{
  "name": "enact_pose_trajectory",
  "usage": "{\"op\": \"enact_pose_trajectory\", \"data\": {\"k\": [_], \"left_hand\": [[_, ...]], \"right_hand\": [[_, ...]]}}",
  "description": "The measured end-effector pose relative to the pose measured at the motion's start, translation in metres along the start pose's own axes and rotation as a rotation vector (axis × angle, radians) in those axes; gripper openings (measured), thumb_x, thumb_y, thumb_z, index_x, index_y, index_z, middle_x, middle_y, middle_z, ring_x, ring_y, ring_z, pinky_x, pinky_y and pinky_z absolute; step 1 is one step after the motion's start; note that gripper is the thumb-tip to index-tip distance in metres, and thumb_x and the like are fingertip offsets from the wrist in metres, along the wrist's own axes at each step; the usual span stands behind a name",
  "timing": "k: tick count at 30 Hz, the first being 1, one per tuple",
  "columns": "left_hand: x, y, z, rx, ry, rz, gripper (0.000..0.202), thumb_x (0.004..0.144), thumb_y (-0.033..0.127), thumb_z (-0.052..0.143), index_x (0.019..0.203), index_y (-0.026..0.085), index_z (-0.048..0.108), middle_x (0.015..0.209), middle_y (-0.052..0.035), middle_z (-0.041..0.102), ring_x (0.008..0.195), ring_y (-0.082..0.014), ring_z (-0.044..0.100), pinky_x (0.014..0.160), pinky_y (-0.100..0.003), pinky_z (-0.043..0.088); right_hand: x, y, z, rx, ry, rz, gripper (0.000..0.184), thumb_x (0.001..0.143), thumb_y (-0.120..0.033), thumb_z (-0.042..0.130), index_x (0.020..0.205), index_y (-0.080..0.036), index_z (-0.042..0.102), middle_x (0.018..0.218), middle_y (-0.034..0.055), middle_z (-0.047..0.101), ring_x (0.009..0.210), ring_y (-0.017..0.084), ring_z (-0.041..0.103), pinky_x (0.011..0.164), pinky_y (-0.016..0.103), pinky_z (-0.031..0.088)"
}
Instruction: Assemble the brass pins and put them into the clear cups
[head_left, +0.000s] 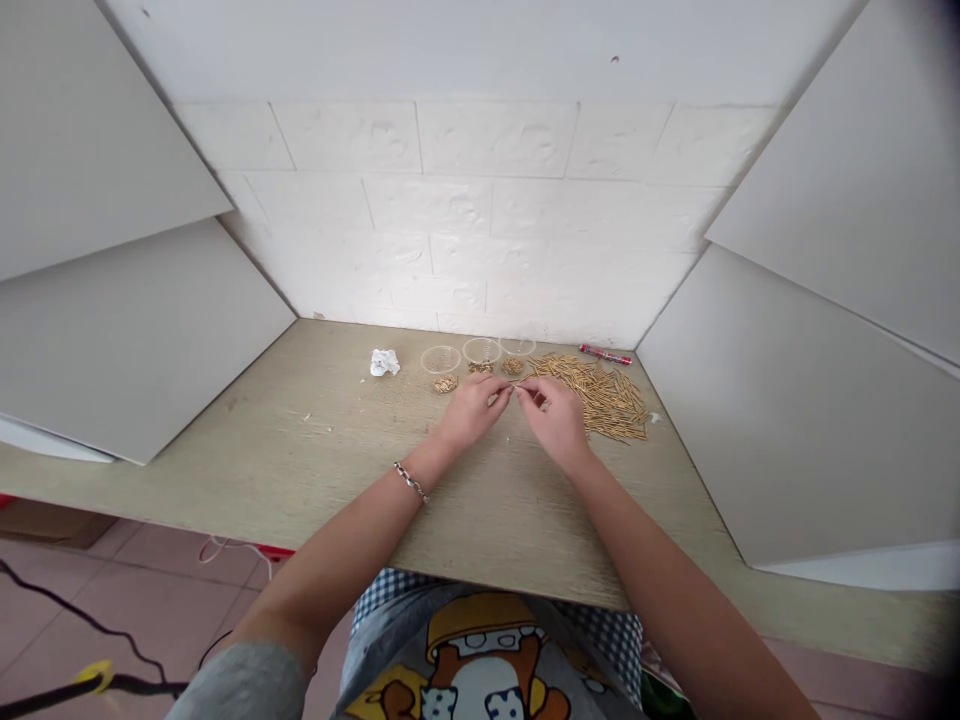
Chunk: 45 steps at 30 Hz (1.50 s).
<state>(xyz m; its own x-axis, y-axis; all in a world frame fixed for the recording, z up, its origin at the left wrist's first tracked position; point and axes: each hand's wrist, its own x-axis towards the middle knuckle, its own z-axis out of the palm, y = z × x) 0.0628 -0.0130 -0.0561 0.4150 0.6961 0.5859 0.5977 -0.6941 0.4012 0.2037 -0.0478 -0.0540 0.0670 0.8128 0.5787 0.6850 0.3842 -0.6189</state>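
Note:
Over the middle of the table my left hand [476,408] and my right hand [556,415] meet with their fingertips pinched close together. What sits between the fingertips is too small to make out. Beside and behind my right hand spreads a wide heap of thin gold-coloured metal pins [611,400]. Near my left hand lies a small pile of short gold pieces [445,384]. Two more little piles, one of gold bits [480,367] and one of round gold parts [513,366], lie just beyond my hands.
Clear round plastic dishes [440,360] stand along the back by the white brick-patterned wall [491,220]. Crumpled white tissue [385,362] lies to the left, a red printed tube [605,354] at the back right. Grey panels [840,400] flank the wooden table [300,440].

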Motion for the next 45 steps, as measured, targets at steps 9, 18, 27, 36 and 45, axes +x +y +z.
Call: {"op": "enact_pose_trajectory", "data": {"k": [9,18,27,36,45], "left_hand": [[-0.002,-0.002,0.002,0.089,-0.023,0.008,0.014,0.079,0.02,0.052,0.073,0.015,0.064,0.067,-0.002,0.06,0.064,-0.0111,0.052,0.062,-0.023,0.041],[-0.003,-0.004,0.002,0.27,-0.015,0.154,0.02,0.084,0.023,0.046,0.074,0.015,0.061,0.069,-0.0042,0.058,0.07,-0.0139,0.053,0.068,-0.027,0.041],[-0.003,0.001,-0.001,0.416,-0.049,0.264,0.023,0.087,0.021,0.04,0.072,0.014,0.056,0.068,-0.0048,0.055,0.07,-0.0156,0.051,0.068,-0.028,0.04],[-0.002,0.002,-0.003,0.472,-0.102,0.298,0.025,0.088,0.021,0.036,0.072,0.014,0.053,0.07,-0.0067,0.053,0.072,-0.0181,0.048,0.069,-0.031,0.038],[-0.001,0.0,0.002,0.525,-0.095,0.335,0.024,0.087,0.02,0.039,0.07,0.014,0.053,0.068,-0.0063,0.053,0.071,-0.0186,0.048,0.067,-0.031,0.038]], "right_hand": [[-0.002,-0.002,0.001,-0.037,-0.048,0.0,0.019,0.076,-0.028,0.05,0.068,-0.019,0.064,0.064,0.0025,0.061,0.057,0.014,0.051,0.058,0.027,0.039],[-0.004,-0.004,0.004,-0.054,-0.024,-0.007,0.016,0.075,-0.025,0.048,0.067,-0.019,0.061,0.068,0.0038,0.062,0.062,0.016,0.055,0.062,0.029,0.042],[-0.007,-0.01,0.012,0.073,0.028,0.226,0.013,0.07,-0.027,0.051,0.066,-0.019,0.06,0.065,0.0034,0.065,0.059,0.016,0.057,0.06,0.028,0.044],[-0.006,-0.013,0.014,0.163,0.073,0.316,0.015,0.068,-0.028,0.052,0.064,-0.018,0.062,0.063,0.0036,0.064,0.058,0.016,0.056,0.059,0.028,0.043],[-0.006,-0.01,0.016,0.216,0.054,0.39,0.013,0.066,-0.025,0.054,0.062,-0.016,0.062,0.063,0.0028,0.064,0.058,0.015,0.055,0.059,0.027,0.041]]}}
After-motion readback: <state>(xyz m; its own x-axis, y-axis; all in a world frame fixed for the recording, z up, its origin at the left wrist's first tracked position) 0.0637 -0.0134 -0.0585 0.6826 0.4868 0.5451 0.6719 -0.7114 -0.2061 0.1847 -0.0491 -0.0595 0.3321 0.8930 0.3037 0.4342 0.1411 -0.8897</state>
